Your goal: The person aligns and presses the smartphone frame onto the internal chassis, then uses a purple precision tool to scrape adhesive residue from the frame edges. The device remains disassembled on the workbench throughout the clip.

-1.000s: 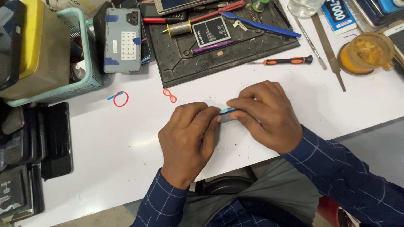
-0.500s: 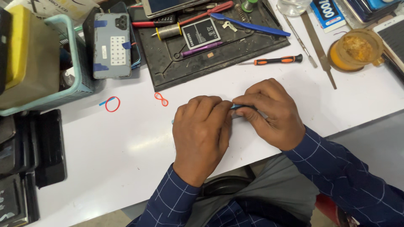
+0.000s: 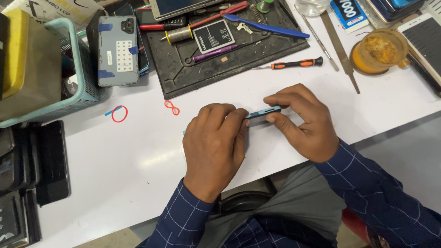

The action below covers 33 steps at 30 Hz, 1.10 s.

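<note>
Blue-edged phone (image 3: pixel 262 112) held on its side just above the white desk (image 3: pixel 115 160), left hand (image 3: pixel 216 140) pinching one end, right hand (image 3: pixel 305 121) gripping the other, steadying its thin edge upward, orange-handled screwdriver (image 3: pixel 294 64) lying near, apart.

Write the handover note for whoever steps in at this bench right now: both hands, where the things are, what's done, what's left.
Left hand: fingers curled over the near end of a thin blue phone held on edge over the white table.
Right hand: pinching the phone's far end, thumb under, fingers on top.
Nearby: orange-handled screwdriver lying unused; black work mat holds a loose battery and a blue pry tool.
Done: cannot tell from this view.
Left: phone is in hand, not set down; which of its seams is being worked is hidden by the fingers.
</note>
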Motion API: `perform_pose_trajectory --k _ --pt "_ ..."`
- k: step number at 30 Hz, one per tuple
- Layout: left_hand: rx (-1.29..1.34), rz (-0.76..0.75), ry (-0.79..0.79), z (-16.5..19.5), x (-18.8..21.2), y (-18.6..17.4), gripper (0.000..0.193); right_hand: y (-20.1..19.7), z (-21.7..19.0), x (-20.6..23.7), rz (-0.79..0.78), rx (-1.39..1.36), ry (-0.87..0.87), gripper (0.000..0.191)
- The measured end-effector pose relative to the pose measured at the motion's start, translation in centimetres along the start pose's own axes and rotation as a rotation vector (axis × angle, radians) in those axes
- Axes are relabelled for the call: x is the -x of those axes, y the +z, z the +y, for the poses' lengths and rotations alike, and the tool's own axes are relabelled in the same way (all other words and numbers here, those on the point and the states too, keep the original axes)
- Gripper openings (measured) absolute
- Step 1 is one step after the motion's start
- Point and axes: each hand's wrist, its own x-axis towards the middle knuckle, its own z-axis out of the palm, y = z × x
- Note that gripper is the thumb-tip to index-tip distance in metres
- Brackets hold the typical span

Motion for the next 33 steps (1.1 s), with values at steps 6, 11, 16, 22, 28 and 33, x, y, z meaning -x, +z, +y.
perform_pose_trajectory --k 6,11,16,22,28,33 --pt "-0.001 0.006 0.005 0.5 0.1 0.4 0.016 -0.4 0.8 0.9 0.039 0.004 0.003 0.018" --pt "-0.026 -0.001 0.011 0.6 0.4 0.4 0.016 0.2 0.6 1.1 0.084 0.048 -0.007 0.015" --pt "-0.014 0.017 -0.019 0.7 0.9 0.1 0.015 0.0 0.1 1.5 0.065 -0.041 0.009 0.026" --pt "0.261 0.069 -0.154 0.2 2.0 -1.0 0.008 -0.6 -1.6 1.3 0.099 -0.081 -0.052 0.026" --pt "0.512 0.083 -0.231 0.9 2.4 -2.0 0.016 -1.8 -5.4 0.9 0.145 0.023 -0.142 0.025" --pt "0.527 0.145 -0.122 1.9 2.2 -3.5 0.029 -1.7 -7.9 -0.2 0.093 0.102 -0.207 0.025"
